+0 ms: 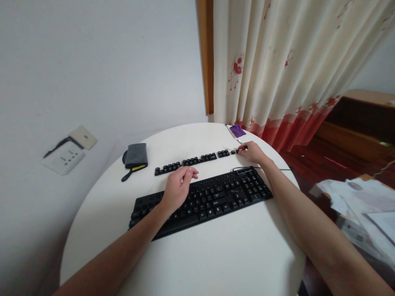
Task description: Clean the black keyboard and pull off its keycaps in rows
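A black keyboard [216, 197] lies at a slant on the round white table, its top row bare of caps. Behind it runs a line of loose black keycaps [185, 161]. My left hand [179, 185] rests over the left half of the keyboard, fingers loosely curled in with the thumb against them and nothing visible in them. At the right end of the line, my right hand [251, 152] pinches a small black keycap [237, 151], partly hidden by the fingers. Just behind those fingers lies a slim silver-and-black tool [241, 142], its kind unclear.
A dark grey pouch [136, 156] with a loop stands at the table's left. A purple cloth [237, 130] lies near the back edge of the white table [216, 255]. A wall socket [64, 156] is at left, a curtain [262, 74] behind, papers [361, 201] at right.
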{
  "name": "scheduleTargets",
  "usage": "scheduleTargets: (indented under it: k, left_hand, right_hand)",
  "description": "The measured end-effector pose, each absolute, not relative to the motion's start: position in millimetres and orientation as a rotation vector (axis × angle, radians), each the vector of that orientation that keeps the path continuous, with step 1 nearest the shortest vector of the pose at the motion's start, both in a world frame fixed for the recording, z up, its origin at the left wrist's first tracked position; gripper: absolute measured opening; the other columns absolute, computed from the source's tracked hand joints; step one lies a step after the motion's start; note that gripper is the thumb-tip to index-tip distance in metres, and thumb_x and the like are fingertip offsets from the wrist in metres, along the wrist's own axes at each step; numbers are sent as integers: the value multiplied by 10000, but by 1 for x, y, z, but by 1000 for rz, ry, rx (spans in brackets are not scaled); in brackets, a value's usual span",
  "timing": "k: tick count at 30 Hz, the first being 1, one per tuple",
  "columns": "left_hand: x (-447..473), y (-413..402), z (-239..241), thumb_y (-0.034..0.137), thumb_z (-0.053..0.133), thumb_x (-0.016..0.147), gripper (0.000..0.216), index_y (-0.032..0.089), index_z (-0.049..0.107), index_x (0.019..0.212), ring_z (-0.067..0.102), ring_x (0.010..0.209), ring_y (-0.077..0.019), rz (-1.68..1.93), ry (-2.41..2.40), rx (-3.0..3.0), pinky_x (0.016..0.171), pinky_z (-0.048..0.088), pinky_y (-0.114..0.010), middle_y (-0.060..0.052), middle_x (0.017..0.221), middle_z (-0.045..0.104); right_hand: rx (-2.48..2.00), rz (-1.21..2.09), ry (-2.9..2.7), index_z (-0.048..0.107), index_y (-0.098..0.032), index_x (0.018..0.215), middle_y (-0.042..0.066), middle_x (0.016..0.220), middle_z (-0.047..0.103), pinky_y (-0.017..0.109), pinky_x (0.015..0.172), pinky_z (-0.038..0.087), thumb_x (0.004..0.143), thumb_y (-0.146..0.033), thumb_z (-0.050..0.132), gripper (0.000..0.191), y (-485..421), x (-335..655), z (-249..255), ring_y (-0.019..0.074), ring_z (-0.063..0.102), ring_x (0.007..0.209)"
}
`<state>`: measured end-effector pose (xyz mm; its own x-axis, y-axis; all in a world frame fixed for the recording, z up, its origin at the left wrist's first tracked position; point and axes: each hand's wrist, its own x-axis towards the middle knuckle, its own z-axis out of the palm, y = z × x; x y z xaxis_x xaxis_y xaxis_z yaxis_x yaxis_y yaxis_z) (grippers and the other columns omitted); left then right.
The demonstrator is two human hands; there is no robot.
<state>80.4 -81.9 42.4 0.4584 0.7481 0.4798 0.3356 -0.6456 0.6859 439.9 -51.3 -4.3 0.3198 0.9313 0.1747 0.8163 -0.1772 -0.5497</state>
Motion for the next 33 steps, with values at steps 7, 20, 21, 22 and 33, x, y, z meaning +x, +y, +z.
scheduleTargets:
  k: [7, 20, 21, 22, 33]
  left_hand:
    - [80, -80, 40, 384, 392, 1013, 375, 171, 671, 883, 650, 795, -181, 1070, 886, 2201, 769, 485, -308, -48, 802, 695]
    - [79, -79, 39, 368, 393, 1014, 371, 171, 674, 873, 653, 782, -175, 1065, 881, 2207, 763, 489, -307, -44, 797, 697]
    - [79, -80, 39, 366, 394, 1014, 369, 171, 674, 873, 653, 783, -175, 1062, 881, 2205, 765, 488, -306, -44, 798, 696]
    - [79, -80, 39, 365, 396, 1014, 367, 171, 674, 873, 653, 784, -174, 1061, 882, 2202, 766, 488, -306, -43, 799, 695]
    - [80, -81, 42, 378, 390, 1011, 382, 172, 669, 853, 649, 769, -179, 1041, 890, 2217, 751, 478, -304, -41, 776, 690]
  right_hand:
    - [-2052, 275, -1558, 764, -154, 941, 81, 874, 752, 260, 735, 449, 753, -227, 752, 202, -51, 438, -4, 192, 660, 805]
    - [-2036, 292, -1555, 757, -164, 947, 68, 861, 744, 261, 717, 440, 753, -236, 746, 207, -49, 435, -6, 188, 648, 789]
    - [-2033, 294, -1552, 756, -162, 940, 69, 855, 741, 263, 717, 439, 751, -236, 745, 203, -49, 434, -6, 188, 646, 785]
    - [-2028, 296, -1549, 756, -161, 933, 69, 848, 739, 265, 717, 438, 748, -234, 745, 199, -50, 434, -6, 188, 643, 782]
    - [-1841, 254, -1396, 711, -105, 928, 113, 856, 721, 279, 715, 438, 900, -334, 537, 289, -63, 434, 25, 182, 609, 739]
